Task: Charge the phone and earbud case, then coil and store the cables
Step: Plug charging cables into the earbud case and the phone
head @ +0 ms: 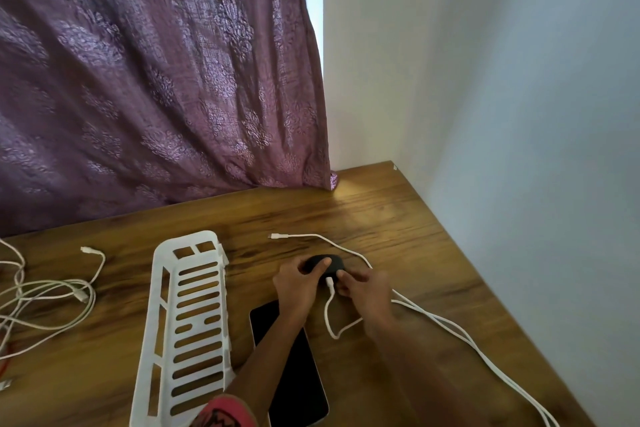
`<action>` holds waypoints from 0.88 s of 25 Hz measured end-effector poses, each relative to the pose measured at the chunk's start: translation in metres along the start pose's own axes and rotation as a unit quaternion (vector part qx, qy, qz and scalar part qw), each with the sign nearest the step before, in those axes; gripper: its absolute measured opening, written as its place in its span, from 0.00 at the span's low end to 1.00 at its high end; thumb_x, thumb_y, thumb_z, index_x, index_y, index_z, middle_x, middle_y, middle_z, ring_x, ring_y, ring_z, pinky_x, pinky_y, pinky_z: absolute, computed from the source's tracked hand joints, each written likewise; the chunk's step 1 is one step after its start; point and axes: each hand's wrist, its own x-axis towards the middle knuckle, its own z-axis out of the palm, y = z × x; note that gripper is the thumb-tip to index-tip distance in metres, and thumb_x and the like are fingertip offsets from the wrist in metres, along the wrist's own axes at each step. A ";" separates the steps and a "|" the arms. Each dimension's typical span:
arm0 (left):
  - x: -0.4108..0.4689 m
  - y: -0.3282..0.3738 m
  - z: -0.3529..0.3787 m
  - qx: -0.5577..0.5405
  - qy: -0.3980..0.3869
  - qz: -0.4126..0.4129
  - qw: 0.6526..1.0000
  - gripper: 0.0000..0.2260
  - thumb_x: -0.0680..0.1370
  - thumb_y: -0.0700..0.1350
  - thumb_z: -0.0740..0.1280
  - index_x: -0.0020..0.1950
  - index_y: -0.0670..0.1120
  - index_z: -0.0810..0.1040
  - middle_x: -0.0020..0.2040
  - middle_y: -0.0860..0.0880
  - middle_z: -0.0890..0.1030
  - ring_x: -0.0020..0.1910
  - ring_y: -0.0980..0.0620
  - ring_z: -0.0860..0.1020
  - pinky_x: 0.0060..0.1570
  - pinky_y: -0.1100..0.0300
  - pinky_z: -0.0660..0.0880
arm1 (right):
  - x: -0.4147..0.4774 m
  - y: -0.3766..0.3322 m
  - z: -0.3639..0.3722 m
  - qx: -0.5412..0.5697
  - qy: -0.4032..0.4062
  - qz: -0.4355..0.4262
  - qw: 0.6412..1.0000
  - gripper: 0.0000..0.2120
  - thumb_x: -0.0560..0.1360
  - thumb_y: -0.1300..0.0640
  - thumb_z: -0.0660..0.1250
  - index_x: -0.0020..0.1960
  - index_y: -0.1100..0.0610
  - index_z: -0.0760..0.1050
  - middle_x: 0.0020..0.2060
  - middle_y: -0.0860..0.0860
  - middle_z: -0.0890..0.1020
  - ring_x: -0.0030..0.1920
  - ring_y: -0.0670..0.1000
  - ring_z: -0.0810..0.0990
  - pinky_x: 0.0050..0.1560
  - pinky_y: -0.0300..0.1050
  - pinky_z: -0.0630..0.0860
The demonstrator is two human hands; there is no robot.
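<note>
A black earbud case [329,263] lies on the wooden table [398,218]. My left hand [298,288] grips its left side, thumb on top. My right hand [363,288] pinches the white plug [330,282] of a white cable [329,315] at the case's near edge. That cable loops toward me and runs off to the right. A second white cable [318,237] curves behind the case, its free plug [273,236] lying on the table. A dark phone [294,374] lies face up under my left forearm.
A white slotted plastic basket [194,322] stands left of the phone. Several tangled white cables [52,291] lie at the table's left. A purple curtain [156,80] hangs behind the table and a white wall [519,114] stands to the right.
</note>
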 end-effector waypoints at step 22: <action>-0.008 -0.029 -0.050 0.196 0.060 0.011 0.979 0.24 0.73 0.52 0.69 0.66 0.45 0.69 0.65 0.45 0.73 0.64 0.47 0.70 0.64 0.52 0.69 | 0.063 -0.063 0.074 -0.434 -0.144 -0.337 0.823 0.12 0.75 0.52 0.67 0.52 0.60 0.80 0.51 0.55 0.79 0.51 0.54 0.77 0.52 0.48 0.74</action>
